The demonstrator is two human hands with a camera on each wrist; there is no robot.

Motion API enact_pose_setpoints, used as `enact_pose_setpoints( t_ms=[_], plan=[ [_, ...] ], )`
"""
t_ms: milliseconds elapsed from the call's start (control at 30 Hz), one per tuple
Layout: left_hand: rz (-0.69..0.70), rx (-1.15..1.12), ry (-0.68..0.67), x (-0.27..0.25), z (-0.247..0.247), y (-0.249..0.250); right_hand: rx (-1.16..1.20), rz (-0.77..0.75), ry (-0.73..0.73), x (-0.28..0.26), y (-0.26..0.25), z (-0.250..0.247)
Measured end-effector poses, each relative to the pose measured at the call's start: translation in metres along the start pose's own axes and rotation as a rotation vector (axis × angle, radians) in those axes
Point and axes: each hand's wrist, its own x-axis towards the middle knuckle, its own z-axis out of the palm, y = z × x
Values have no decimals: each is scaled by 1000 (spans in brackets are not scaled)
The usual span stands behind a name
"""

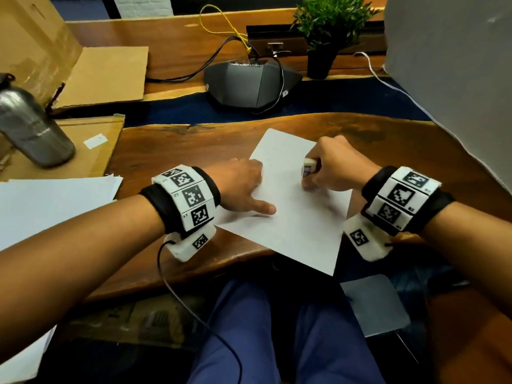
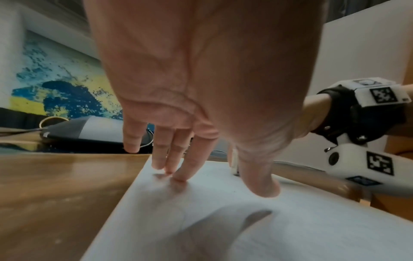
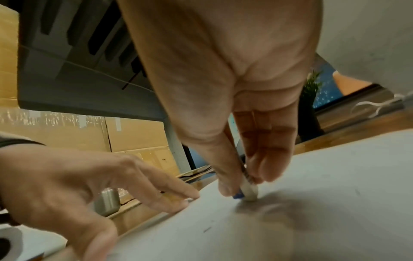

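Note:
A white sheet of paper point(image 1: 293, 214) lies slanted on the wooden desk point(image 1: 171, 151), its near corner hanging over the front edge. My left hand point(image 1: 243, 187) lies spread on the sheet's left side, fingertips point(image 2: 178, 176) and thumb pressing the paper point(image 2: 223, 220) flat. My right hand point(image 1: 332, 164) pinches a white eraser point(image 1: 309, 167) with a blue printed sleeve. The eraser point(image 3: 249, 191) stands on end with its tip touching the paper point(image 3: 290, 211). Faint pencil marks show on the sheet.
A steel bottle point(image 1: 30, 126) stands on flattened cardboard point(image 1: 83, 153) at the left, with a stack of white sheets point(image 1: 55, 200) in front. A black conference phone point(image 1: 249, 84) with cables and a potted plant point(image 1: 327, 31) sit behind. A white panel point(image 1: 457, 79) rises at the right.

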Motion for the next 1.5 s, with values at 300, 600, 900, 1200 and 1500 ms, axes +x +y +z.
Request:
enact_pose_setpoints(
  t_ms=[300,600,900,1200,1500],
  plan=[
    [222,-53,27,-7,-5,22,-70,-17,36,32,3,-9],
    [167,-245,74,38,-24,-31,-43,-36,-20,24,14,-5],
    [38,-178,-37,48,-26,-17,79,-45,-49,31,24,-7],
    [-30,-125,-119,51,-29,1,83,-12,-17,32,18,-1],
    [-63,-70,-222,54,-29,-4,141,-127,-172,11,-6,1]
  ],
)
